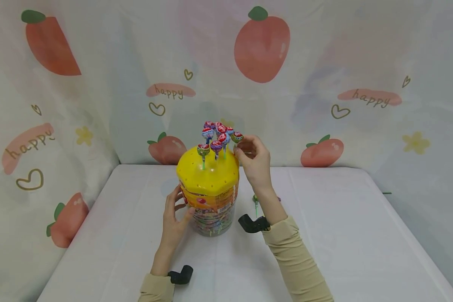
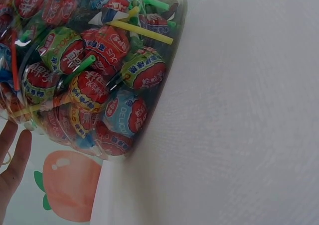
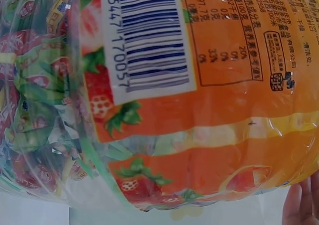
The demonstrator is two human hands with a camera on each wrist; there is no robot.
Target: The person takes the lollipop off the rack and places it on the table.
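Note:
A clear plastic jar [image 1: 213, 220] full of wrapped lollipops stands upright on the table, with an orange label and a domed yellow lid [image 1: 201, 176]. Several lollipops [image 1: 216, 147] stick up out of the lid by their sticks. My left hand [image 1: 175, 220] holds the jar's left side, thumb in front and fingers around the side; two of its fingertips [image 2: 22, 140] show beside the jar in the left wrist view. At the lid's right edge, my right hand [image 1: 256, 161] pinches a green-wrapped lollipop [image 1: 237, 136] below its head. That lollipop's lower stick is hidden.
Another green lollipop [image 1: 255, 199] lies on the white table [image 1: 343, 235] right of the jar, partly behind the right wrist. A bit of purple shows beyond that forearm. Behind the table hangs a printed cloth [image 1: 211, 50]. Each wrist wears a black camera mount [image 1: 181, 275].

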